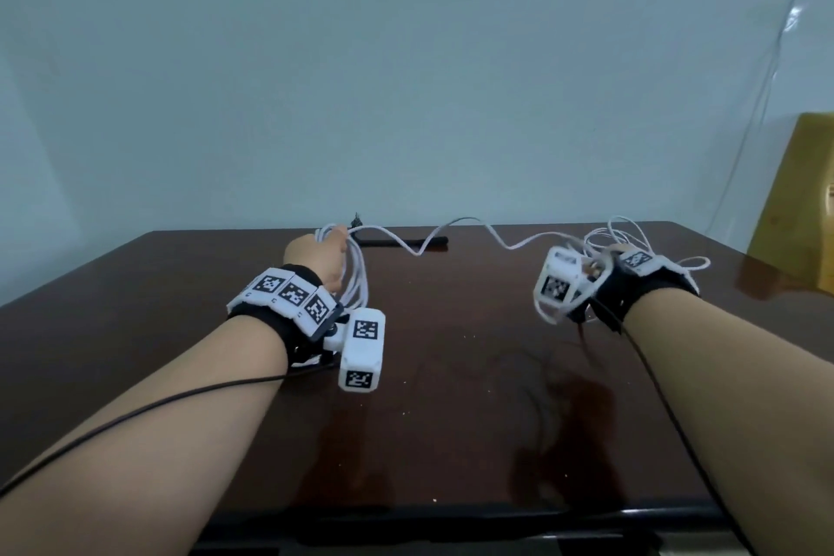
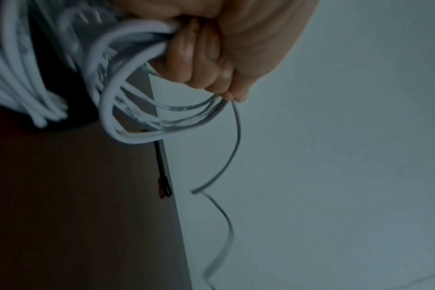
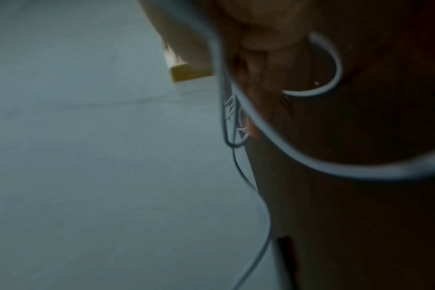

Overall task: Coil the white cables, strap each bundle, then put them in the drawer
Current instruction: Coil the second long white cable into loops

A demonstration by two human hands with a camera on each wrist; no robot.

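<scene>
My left hand (image 1: 328, 255) is raised over the back of the dark wooden table (image 1: 451, 411). In the left wrist view its fingers (image 2: 201, 58) curl round a coil of white cable (image 2: 127, 113) with several loops hanging below the fist (image 1: 356, 280). From the coil a free strand of the white cable (image 1: 469, 221) runs in waves above the table to my right hand (image 1: 621, 248). That hand is mostly hidden behind its wrist camera and has loose loops (image 1: 632, 235) around it. The blurred right wrist view shows its fingers (image 3: 258, 82) with cable (image 3: 323, 163) passing by them. A black strap (image 1: 406, 242) lies flat by the back edge.
A pale blue-grey wall stands right behind the table. A yellow wooden piece of furniture (image 1: 799, 203) stands beyond the right corner. A thin cord (image 1: 740, 149) hangs along the wall at the right. Dark sensor wires trail from both wrists over the tabletop.
</scene>
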